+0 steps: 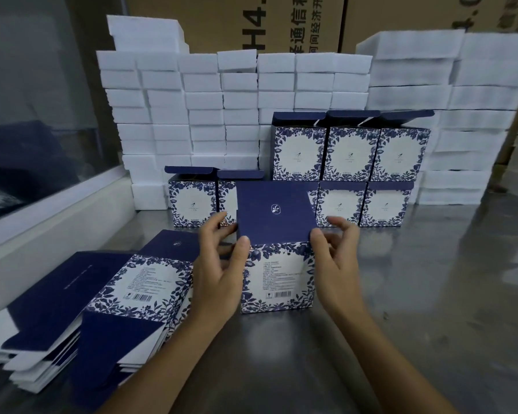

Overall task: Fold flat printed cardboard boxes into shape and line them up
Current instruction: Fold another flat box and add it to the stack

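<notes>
A blue-and-white floral box (277,277) stands folded on the steel table (416,309), its dark blue lid flap (274,212) raised. My left hand (222,264) pinches the box's upper left corner at the lid hinge. My right hand (335,255) pinches the upper right corner, its other fingers spread. A stack of flat printed boxes (123,297) lies to the left. Behind, several folded boxes (383,204) stand in a row, with three more (350,153) stacked on top at the right.
Piles of white foam blocks (204,109) form a wall behind the boxes, with more foam blocks (467,115) at the right. Brown cartons (251,22) stand at the back. A white ledge with a window (42,115) runs along the left.
</notes>
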